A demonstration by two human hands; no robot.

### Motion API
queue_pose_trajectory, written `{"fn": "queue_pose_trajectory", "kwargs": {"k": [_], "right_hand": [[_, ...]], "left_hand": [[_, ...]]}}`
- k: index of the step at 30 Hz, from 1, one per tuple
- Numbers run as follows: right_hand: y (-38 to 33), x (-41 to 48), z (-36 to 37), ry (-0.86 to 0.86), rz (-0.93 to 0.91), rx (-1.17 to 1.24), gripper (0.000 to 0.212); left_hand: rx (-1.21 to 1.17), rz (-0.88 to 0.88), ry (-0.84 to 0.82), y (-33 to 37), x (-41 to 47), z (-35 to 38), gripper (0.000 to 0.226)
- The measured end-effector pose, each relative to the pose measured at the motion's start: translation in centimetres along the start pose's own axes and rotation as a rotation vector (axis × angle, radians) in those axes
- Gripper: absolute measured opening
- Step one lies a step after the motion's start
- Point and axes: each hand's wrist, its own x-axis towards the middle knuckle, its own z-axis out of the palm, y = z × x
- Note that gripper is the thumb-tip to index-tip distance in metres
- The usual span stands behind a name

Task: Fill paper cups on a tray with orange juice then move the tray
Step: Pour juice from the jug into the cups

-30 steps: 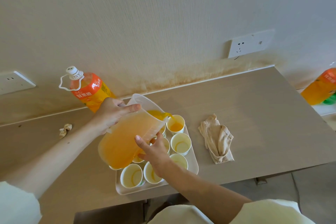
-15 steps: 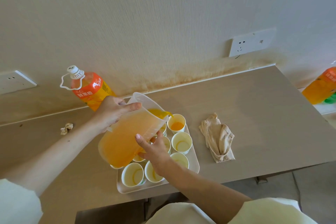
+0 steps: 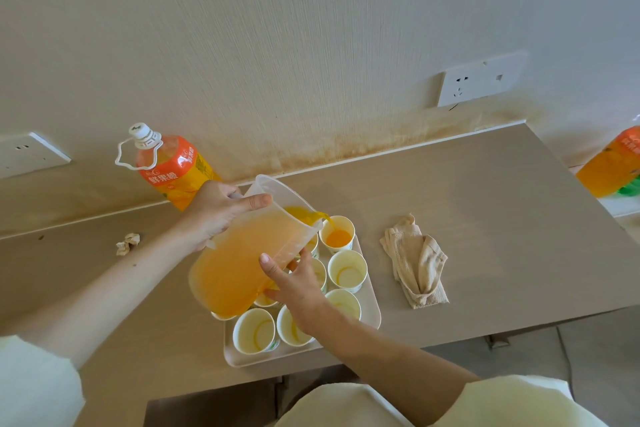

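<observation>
Tilted clear jug (image 3: 242, 263) pouring orange juice into far-right paper cup (image 3: 337, 234), white tray (image 3: 372, 305).

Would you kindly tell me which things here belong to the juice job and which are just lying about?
In the job: pitcher, gripped by the left hand, steadied by the right hand; cup being filled; other cups; tray.
Lying about: cloth; crumpled paper; capped bottle; second bottle at the right edge.
</observation>
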Motion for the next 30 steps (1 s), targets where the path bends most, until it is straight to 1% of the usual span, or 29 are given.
{"fn": "queue_pose_trajectory", "kwargs": {"k": [2, 6, 7, 10, 11, 14, 16, 23, 30], "right_hand": [[-0.05, -0.05, 0.00, 0.001, 0.004, -0.001, 0.096], [-0.23, -0.27, -0.13, -0.003, -0.003, 0.008, 0.073], [-0.33, -0.32, -0.12, -0.004, -0.007, 0.008, 0.073], [-0.54, -0.40, 0.05, 0.002, 0.004, 0.007, 0.085], [-0.55, -0.41, 0.08, 0.005, 0.008, 0.005, 0.086], [-0.46, -0.33, 0.06, 0.012, 0.007, 0.015, 0.075], [-0.51, -0.39, 0.08, 0.010, 0.008, 0.018, 0.072], [-0.72, -0.51, 0.13, 0.008, -0.001, 0.024, 0.073], [-0.92, -0.64, 0.15, -0.007, -0.002, 0.023, 0.070]], "left_hand": [[0.001, -0.005, 0.000, -0.04, 0.02, -0.06, 0.055], [0.001, -0.002, -0.001, -0.02, -0.08, -0.09, 0.054], [0.003, -0.004, -0.002, 0.02, -0.08, -0.08, 0.054], [0.014, -0.004, -0.004, 0.14, -0.08, -0.12, 0.054], [0.018, -0.004, -0.005, 0.12, -0.05, -0.13, 0.054], [0.028, 0.000, -0.008, 0.11, -0.06, -0.17, 0.055], [0.024, 0.002, -0.010, 0.07, -0.02, -0.19, 0.056], [0.042, 0.007, -0.009, 0.21, 0.13, -0.16, 0.055], [0.063, 0.008, -0.004, -0.01, 0.39, -0.15, 0.055]]}}
